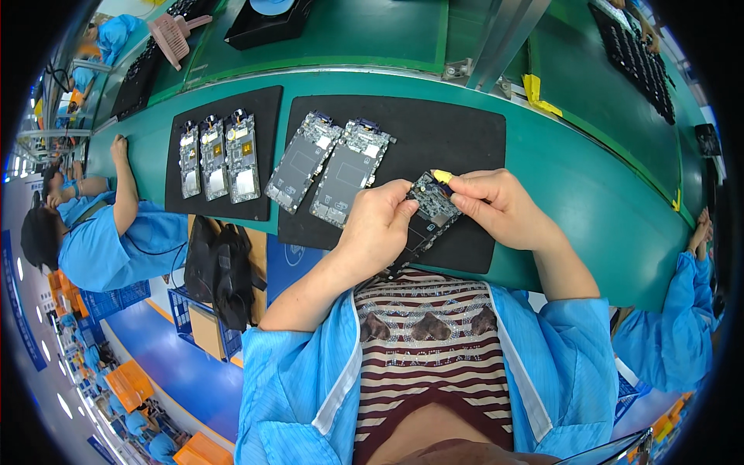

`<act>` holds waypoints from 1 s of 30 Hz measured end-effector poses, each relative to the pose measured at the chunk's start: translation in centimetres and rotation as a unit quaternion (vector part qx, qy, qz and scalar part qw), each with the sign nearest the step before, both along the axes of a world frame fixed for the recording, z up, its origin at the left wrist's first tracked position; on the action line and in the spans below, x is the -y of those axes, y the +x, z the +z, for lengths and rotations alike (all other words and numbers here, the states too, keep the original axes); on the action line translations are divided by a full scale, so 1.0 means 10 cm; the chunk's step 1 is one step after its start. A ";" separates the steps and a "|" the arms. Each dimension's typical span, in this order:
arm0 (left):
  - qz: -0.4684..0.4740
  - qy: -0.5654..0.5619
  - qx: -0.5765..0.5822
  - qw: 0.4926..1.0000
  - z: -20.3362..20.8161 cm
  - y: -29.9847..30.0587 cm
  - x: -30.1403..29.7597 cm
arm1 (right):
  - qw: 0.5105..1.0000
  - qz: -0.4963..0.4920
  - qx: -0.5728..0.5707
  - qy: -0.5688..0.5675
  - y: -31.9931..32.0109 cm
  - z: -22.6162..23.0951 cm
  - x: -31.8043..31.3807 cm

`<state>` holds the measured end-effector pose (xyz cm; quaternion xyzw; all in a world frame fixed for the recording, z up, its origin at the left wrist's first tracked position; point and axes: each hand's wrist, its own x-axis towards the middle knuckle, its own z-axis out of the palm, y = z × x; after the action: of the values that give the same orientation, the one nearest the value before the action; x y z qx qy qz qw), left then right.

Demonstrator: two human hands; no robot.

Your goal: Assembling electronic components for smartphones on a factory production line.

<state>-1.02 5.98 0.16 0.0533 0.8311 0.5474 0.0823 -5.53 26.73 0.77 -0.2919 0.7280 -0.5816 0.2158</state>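
Being thin, stiff and likely fragile, the phone circuit assembly (428,213) is gripped by its edges above the black mat (457,139), left hand (377,229) fingers clamped on it, right hand (496,205) fingers pinched on a yellow tab (442,176).

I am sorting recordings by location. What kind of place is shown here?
Probably an electronics assembly line in a factory: a long green belt carries black mats with phone frames, and a neighbouring worker wears a blue smock.

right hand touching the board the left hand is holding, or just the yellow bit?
Cannot tell. In the head view the right hand pinches the yellow piece at the held board's top corner; the fingertips overlap its edge, hiding any contact.
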 end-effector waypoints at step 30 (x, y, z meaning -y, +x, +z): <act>0.242 -0.381 -0.262 0.853 -0.25 -0.29 0.73 | 0.941 -0.234 -0.094 0.225 0.40 -0.26 -0.26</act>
<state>-3.94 -1.33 -2.32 -0.0435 0.9520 0.1567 -0.2593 -1.54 29.37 -1.82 -0.1100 0.9048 -0.4064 0.0647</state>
